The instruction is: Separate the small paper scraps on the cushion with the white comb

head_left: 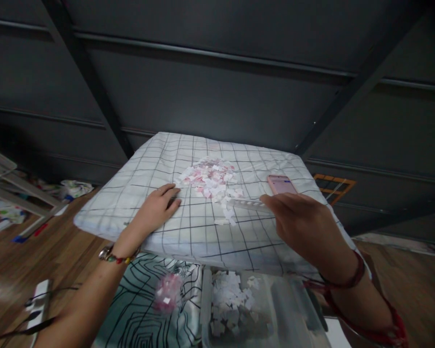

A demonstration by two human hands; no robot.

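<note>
While its far end is hidden in the fist, the white strip (249, 204) shows above the desk (136, 181), its long axis running sideways and its free end pointing left, among loose scraps at the near edge of the paper pile (212, 178). The right hand's (306, 224) grip is closed around it, and that hand also covers the near edge of the pink phone (282, 184). The left hand (158, 209) lies on the checked cloth left of the pile, its grip slack, fingers a little bent, with nothing visible in it. Below the desk's near edge, a plastic box (292, 309) holds more scraps, beside a green cloth (130, 302) bearing a pink packet (167, 292). Behind the desk rises a dark panel (210, 106); a power strip (40, 302) lies at lower left.
</note>
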